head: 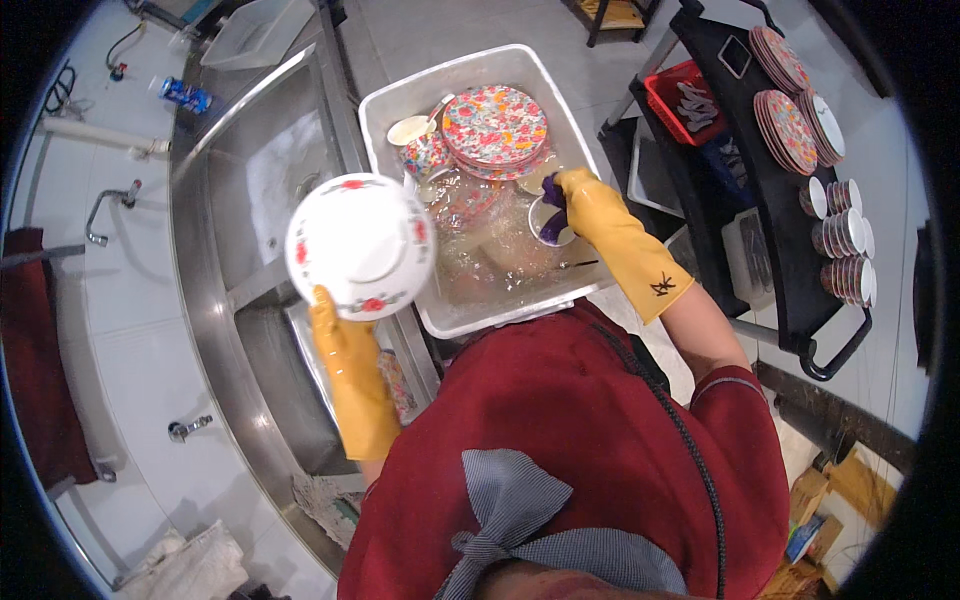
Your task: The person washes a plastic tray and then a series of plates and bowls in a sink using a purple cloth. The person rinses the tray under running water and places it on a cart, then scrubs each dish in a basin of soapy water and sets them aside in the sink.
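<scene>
My left hand (341,360), in a yellow rubber glove, grips the rim of a white plate with red flower motifs (360,240), held above the edge between the sink and a white plastic tub (442,326). My right hand (589,199), gloved alike, holds a purple cloth (553,225) at a white cup or bowl (537,219) in the tub's cloudy water. Floral plates (495,124) are stacked in the tub beside a floral cup (426,153) and a pale spoon (411,130). Other dishes lie partly under water, hard to make out.
Left of the tub is a stainless steel sink (259,281) with a blue can (184,95) and a clear plastic bin (259,31) on its ledge. At the right, a black cart (757,195) carries stacked plates (784,131), stacked cups (844,232), a phone (735,57) and a red basket (664,105).
</scene>
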Demonstrator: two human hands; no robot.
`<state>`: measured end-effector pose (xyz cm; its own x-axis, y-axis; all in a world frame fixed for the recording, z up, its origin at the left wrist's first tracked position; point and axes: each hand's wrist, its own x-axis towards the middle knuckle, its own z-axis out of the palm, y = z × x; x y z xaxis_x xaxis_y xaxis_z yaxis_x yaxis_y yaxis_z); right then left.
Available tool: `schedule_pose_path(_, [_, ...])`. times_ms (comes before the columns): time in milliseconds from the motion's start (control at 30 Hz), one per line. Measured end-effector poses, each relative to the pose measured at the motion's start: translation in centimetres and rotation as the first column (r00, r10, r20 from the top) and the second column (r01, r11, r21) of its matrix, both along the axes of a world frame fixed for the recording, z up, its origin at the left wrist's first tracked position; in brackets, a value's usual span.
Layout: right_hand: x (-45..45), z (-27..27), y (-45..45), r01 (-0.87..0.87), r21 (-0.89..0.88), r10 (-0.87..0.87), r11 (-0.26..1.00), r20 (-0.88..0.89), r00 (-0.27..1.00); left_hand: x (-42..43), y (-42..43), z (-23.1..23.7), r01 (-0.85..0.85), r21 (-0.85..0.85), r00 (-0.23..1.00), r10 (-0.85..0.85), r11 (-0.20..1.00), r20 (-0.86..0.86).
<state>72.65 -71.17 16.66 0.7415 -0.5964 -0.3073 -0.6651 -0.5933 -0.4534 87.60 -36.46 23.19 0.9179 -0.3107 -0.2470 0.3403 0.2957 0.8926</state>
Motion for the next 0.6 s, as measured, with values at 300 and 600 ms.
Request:
schedule_pose_path(300, [2.8, -14.1, 3.0, -0.399, -0.192, 0.293, 0.897, -0.419, 0.859, 4.0, 16.4, -5.2, -0.457, 0.711, 0.883, 0.371, 0.535, 0.288])
schedule_pose_path(600, [2.1, -13.6, 2.5, -0.381, -0.083, 0.322, 0.921, -0.390, 0.863, -0.2, 25.6, -24.5, -0.167, 0.984, 0.983, -0.084, -0.058, 0.162])
